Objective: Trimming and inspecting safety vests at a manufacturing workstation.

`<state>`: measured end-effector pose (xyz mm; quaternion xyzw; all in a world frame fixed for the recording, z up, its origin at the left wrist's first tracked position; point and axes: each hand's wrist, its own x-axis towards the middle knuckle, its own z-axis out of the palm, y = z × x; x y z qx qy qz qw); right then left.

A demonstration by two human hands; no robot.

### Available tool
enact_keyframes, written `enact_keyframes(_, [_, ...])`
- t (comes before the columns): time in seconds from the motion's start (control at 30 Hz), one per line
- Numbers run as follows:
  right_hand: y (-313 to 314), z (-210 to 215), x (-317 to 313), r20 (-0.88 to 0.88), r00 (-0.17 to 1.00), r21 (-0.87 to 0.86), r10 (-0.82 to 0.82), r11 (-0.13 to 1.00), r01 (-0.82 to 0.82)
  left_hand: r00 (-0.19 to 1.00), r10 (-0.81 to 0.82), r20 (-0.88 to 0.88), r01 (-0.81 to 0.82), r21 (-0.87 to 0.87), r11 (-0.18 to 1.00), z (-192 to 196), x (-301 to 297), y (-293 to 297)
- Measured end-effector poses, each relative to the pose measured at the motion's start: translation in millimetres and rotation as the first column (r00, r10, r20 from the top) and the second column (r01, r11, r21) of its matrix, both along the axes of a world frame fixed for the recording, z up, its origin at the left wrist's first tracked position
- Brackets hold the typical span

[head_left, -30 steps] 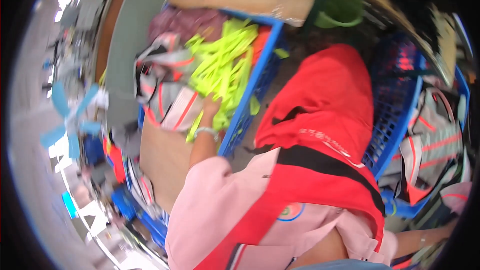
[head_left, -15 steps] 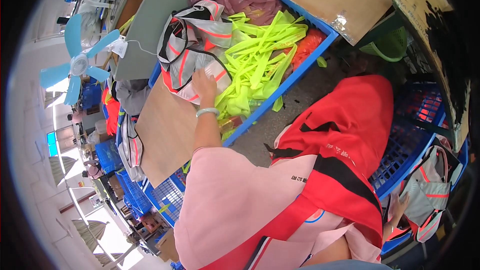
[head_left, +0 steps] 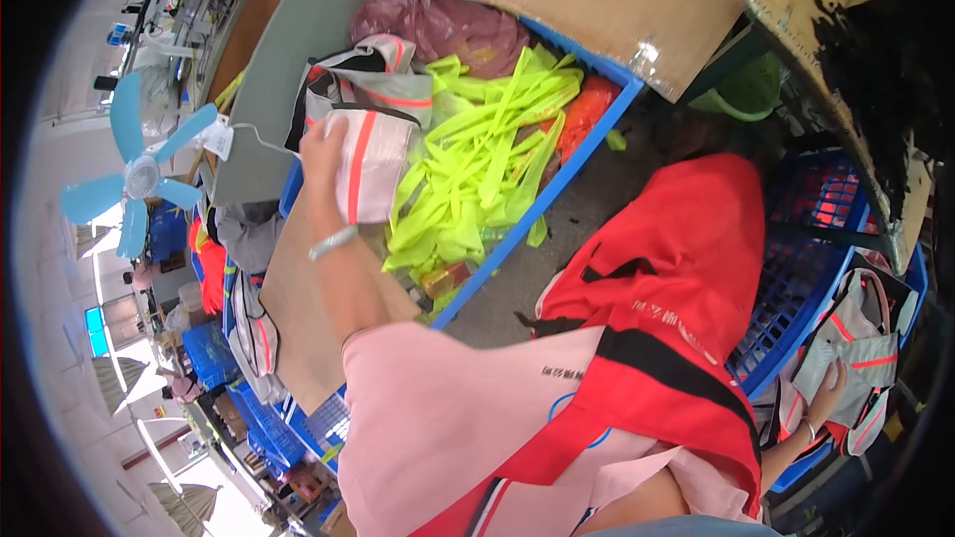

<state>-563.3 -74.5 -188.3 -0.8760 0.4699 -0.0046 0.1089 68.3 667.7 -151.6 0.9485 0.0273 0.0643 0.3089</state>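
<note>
My left hand [head_left: 322,151] is closed on the left edge of a light grey reflective vest [head_left: 386,167] with an orange stripe and black trim. The vest lies bunched at the left end of a blue crate [head_left: 572,165], partly over a brown cardboard sheet. Beside it is a tangled heap of neon-yellow fabric strips [head_left: 477,174]. Low on the right, my right hand [head_left: 829,393] rests with its fingers stretched out on another grey vest with orange stripes [head_left: 858,348], which is heaped over a blue basket. That hand is small and partly shaded in the view.
A mauve plastic bag [head_left: 438,25] and an orange-red bundle [head_left: 589,114] lie in the crate. Cardboard [head_left: 617,0] covers its far side. A green basket [head_left: 741,89] stands beyond, a blue basket [head_left: 796,268] at right. A blue fan [head_left: 141,177] is at left.
My left hand has shifted left with the vest's edge, and the vest's striped panel now lies flatter. My right hand has moved up onto the other vest. The whole view has shifted slightly.
</note>
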Motion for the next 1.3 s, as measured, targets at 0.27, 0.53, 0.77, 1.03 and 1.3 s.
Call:
enact_keyframes(0.27, [115.0, 55.6, 231.9, 0.534, 0.825, 0.166, 0.185, 0.934, -0.317, 0.939, -0.203, 0.279, 0.339, -0.855, 0.392, 106.2, -81.1, -255.3])
enact_keyframes(0.53, [180.6, 144.5, 327.9, 0.836, 0.352, 0.53, -0.421, 0.45, -0.718, 0.751, -0.456, 0.478, 0.554, -0.831, 0.041, 101.6, -188.5, -437.8])
enact_keyframes(0.77, [143.9, 103.1, 305.5, 0.881, 0.093, 0.426, -0.464, 0.691, -0.583, 0.231, -0.61, 0.758, 0.896, 0.079, 0.437, 143.5, -160.8, -498.9])
enact_keyframes(1.03, [96.0, 134.2, 308.7, 0.957, 0.236, 0.276, -0.167, 0.773, -0.572, 0.134, -0.976, 0.171, 0.917, -0.396, 0.056, 163.9, -143.3, -565.6])
enact_keyframes(1.3, [33.6, 171.7, 330.2, 0.934, 0.229, 0.357, -0.274, 0.707, -0.61, 0.037, -0.998, 0.055, 0.87, -0.493, 0.005, 174.9, -124.0, -597.3])
